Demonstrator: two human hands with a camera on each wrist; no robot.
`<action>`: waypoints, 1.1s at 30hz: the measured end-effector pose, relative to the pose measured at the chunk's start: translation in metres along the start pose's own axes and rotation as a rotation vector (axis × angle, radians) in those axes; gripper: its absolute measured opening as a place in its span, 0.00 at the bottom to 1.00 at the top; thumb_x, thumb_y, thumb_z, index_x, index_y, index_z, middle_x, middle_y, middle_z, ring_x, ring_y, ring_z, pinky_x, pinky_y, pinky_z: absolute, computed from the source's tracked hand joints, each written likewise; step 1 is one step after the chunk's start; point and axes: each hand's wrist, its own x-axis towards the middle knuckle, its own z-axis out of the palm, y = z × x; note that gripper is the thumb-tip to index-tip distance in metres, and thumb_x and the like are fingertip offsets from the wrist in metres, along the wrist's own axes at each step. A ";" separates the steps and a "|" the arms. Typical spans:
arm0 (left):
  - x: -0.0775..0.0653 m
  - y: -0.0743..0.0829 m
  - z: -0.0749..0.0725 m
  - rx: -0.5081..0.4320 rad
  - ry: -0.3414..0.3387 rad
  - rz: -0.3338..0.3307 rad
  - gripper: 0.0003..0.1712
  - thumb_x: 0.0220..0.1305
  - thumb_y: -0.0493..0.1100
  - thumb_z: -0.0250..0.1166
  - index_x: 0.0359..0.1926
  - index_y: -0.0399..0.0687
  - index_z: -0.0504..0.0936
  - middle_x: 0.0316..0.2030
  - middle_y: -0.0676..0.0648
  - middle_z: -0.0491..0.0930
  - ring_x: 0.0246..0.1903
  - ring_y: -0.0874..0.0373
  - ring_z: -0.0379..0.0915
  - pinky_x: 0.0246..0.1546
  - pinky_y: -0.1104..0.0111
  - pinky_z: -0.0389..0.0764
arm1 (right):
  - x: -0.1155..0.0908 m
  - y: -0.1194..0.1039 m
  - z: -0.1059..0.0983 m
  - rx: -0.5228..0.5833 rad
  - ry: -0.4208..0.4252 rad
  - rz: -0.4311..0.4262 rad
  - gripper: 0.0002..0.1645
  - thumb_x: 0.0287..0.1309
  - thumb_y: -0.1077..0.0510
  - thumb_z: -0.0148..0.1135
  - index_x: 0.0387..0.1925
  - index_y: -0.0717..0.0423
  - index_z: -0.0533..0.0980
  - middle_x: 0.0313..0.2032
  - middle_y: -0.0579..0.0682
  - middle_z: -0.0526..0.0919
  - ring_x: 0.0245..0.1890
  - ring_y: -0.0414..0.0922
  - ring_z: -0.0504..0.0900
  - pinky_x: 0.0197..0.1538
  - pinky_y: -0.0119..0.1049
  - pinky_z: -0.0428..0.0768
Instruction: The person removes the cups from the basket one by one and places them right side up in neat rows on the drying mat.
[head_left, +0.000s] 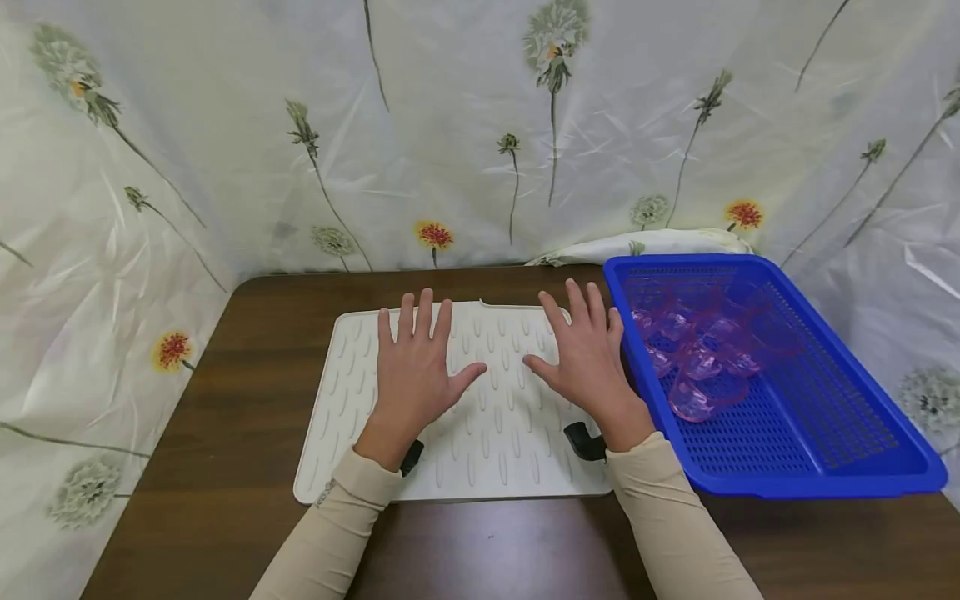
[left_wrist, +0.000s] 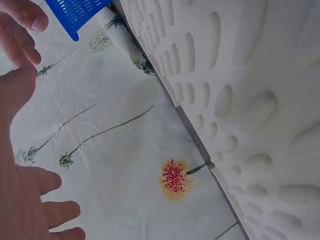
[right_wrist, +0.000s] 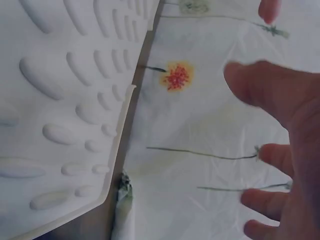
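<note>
A white ridged mat (head_left: pixel 487 467) lies flat on the brown table. Above its left half, my left hand (head_left: pixel 415 367) is held with fingers straight and spread. My right hand (head_left: pixel 587 354) hovers over the mat's right side, also with fingers spread. Neither hand holds anything, and the thumbs point toward each other with a gap between. In the left wrist view the mat (left_wrist: pixel 280 65) appears beside the left hand (left_wrist: pixel 20 130). The right wrist view has the right hand (right_wrist: pixel 305 135) apart from the mat (right_wrist: pixel 60 110).
To the right stands a blue plastic basket (head_left: pixel 817 475) with several clear pink cups (head_left: pixel 705 358) clustered at its left side. A flower-printed curtain (head_left: pixel 450 125) hangs behind the brown table (head_left: pixel 195 492) and along both sides. Black wrist straps or mounts (head_left: pixel 585 442) show at both wrists.
</note>
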 end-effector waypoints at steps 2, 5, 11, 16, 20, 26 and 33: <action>0.000 0.000 -0.001 -0.004 0.024 0.022 0.51 0.60 0.73 0.60 0.74 0.47 0.62 0.75 0.40 0.58 0.75 0.43 0.53 0.72 0.42 0.57 | -0.001 0.000 0.000 0.016 0.026 -0.016 0.45 0.54 0.43 0.71 0.70 0.53 0.66 0.71 0.62 0.64 0.75 0.61 0.53 0.69 0.69 0.57; -0.002 -0.001 -0.003 -0.033 0.076 0.066 0.44 0.61 0.64 0.66 0.70 0.46 0.67 0.73 0.41 0.64 0.72 0.44 0.59 0.70 0.43 0.63 | -0.002 -0.001 -0.002 0.046 0.079 -0.049 0.32 0.57 0.47 0.70 0.60 0.56 0.75 0.60 0.60 0.76 0.68 0.59 0.67 0.62 0.63 0.71; -0.002 -0.002 -0.007 -0.106 0.162 0.132 0.39 0.59 0.60 0.69 0.64 0.45 0.72 0.66 0.42 0.73 0.67 0.45 0.66 0.66 0.44 0.67 | -0.005 -0.001 -0.006 0.068 0.125 -0.060 0.25 0.56 0.50 0.71 0.52 0.58 0.80 0.55 0.59 0.81 0.61 0.58 0.75 0.55 0.57 0.79; -0.004 -0.004 -0.011 -0.156 0.146 0.168 0.38 0.59 0.59 0.69 0.64 0.44 0.73 0.64 0.41 0.74 0.67 0.44 0.67 0.65 0.43 0.67 | -0.007 -0.001 -0.007 0.056 0.092 -0.049 0.24 0.57 0.50 0.71 0.52 0.57 0.80 0.55 0.59 0.81 0.61 0.59 0.75 0.56 0.57 0.79; -0.006 -0.006 -0.014 -0.175 0.111 0.189 0.38 0.59 0.59 0.69 0.64 0.44 0.72 0.65 0.41 0.74 0.68 0.43 0.67 0.66 0.43 0.68 | -0.008 -0.002 -0.007 0.045 0.070 -0.062 0.24 0.57 0.50 0.70 0.53 0.57 0.80 0.56 0.60 0.81 0.62 0.59 0.75 0.56 0.58 0.79; -0.011 -0.010 -0.018 -0.199 0.092 0.213 0.38 0.59 0.59 0.69 0.64 0.44 0.73 0.64 0.41 0.75 0.66 0.43 0.69 0.65 0.43 0.69 | -0.010 -0.006 -0.010 0.018 0.023 -0.104 0.25 0.58 0.49 0.70 0.54 0.56 0.79 0.57 0.59 0.80 0.61 0.59 0.75 0.55 0.58 0.80; -0.022 -0.026 -0.036 -0.215 -0.025 0.210 0.39 0.62 0.60 0.67 0.67 0.44 0.71 0.68 0.41 0.72 0.68 0.42 0.66 0.68 0.42 0.66 | -0.015 -0.023 -0.033 0.068 -0.160 -0.204 0.32 0.58 0.47 0.69 0.61 0.55 0.75 0.62 0.58 0.77 0.64 0.56 0.75 0.62 0.54 0.78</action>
